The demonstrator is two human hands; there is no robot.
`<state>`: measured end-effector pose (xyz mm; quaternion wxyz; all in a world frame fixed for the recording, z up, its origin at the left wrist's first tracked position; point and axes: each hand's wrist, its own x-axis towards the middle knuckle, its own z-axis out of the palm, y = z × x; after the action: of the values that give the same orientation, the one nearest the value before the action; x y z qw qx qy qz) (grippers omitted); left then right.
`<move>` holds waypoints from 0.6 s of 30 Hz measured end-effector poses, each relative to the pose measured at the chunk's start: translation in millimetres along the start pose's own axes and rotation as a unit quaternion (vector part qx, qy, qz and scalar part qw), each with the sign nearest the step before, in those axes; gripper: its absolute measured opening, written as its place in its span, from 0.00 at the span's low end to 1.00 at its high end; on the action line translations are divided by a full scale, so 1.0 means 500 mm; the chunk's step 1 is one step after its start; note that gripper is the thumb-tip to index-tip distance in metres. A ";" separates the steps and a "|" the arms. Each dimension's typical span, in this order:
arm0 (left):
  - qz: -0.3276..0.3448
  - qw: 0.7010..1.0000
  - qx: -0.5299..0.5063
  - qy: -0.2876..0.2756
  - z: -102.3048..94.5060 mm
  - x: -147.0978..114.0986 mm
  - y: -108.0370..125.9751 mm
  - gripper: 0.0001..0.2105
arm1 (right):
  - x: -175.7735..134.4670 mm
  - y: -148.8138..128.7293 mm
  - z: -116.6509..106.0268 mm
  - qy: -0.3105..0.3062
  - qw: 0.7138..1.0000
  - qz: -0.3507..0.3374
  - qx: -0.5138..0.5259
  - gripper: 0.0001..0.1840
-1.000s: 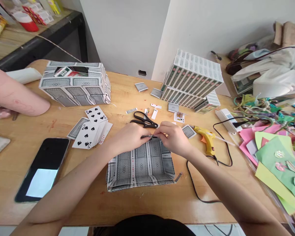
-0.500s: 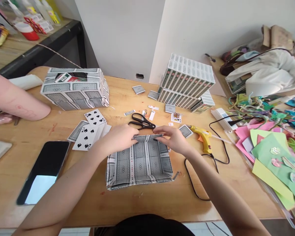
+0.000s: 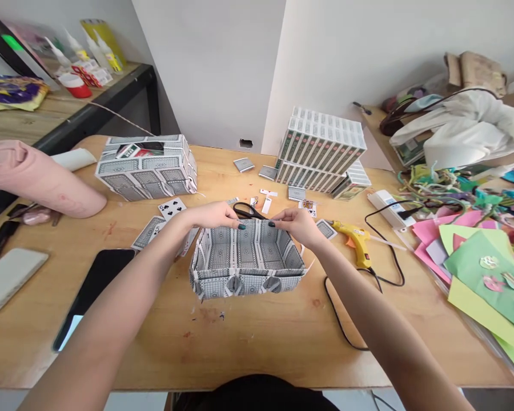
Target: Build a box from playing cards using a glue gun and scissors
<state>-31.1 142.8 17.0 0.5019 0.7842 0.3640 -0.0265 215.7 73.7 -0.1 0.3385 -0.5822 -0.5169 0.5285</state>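
An open box made of grey-backed playing cards (image 3: 247,282) is in the middle of the table, its near side turned toward me. My left hand (image 3: 212,217) pinches the far rim left of centre, thumb on the inside. On the same rim, right of centre, my right hand (image 3: 297,224) pinches with its thumb inside too. The fingers behind the rim are mostly hidden. Black-handled scissors (image 3: 248,210) lie just past the rim, partly covered by it. Loose playing cards (image 3: 171,209) lie beside my left forearm, and another card (image 3: 325,229) lies right of my right hand.
A larger card-covered box (image 3: 148,168) stands back left, a stack of card packs (image 3: 321,148) back right. A yellow glue gun (image 3: 358,242) with its black cord lies on the right, near a white power strip (image 3: 392,208) and coloured paper (image 3: 475,279). A phone (image 3: 98,291) lies left.
The box's far side has been raised and the box tilted, so its near outer wall now shows. Both hands moved with the rim and keep hold of it. The camera view shifted slightly.
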 end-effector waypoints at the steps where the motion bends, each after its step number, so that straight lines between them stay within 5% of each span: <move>1: -0.005 0.999 -0.035 0.007 -0.004 -0.006 -0.004 0.16 | 0.001 0.000 0.002 0.015 1.000 -0.003 -0.016 0.06; 6: -0.054 0.964 -0.249 0.080 -0.014 -0.061 -0.029 0.19 | -0.008 0.001 0.013 0.053 0.996 -0.031 -0.070 0.04; 9: -0.048 0.952 -0.285 0.103 0.000 -0.093 -0.032 0.19 | -0.025 0.003 0.019 0.079 0.995 -0.054 -0.024 0.08; 16: 0.012 0.986 -0.137 0.093 0.035 -0.090 0.033 0.14 | -0.068 -0.007 -0.004 0.264 0.960 -0.067 0.061 0.18; 18: 0.042 0.993 -0.088 0.064 0.041 -0.069 0.058 0.20 | -0.080 -0.005 -0.017 0.300 0.951 -0.052 0.054 0.24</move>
<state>-32.7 100.6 43.1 0.5451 0.7519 0.3628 0.0765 227.1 37.2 14.7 0.5359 -0.6670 -0.3913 0.3388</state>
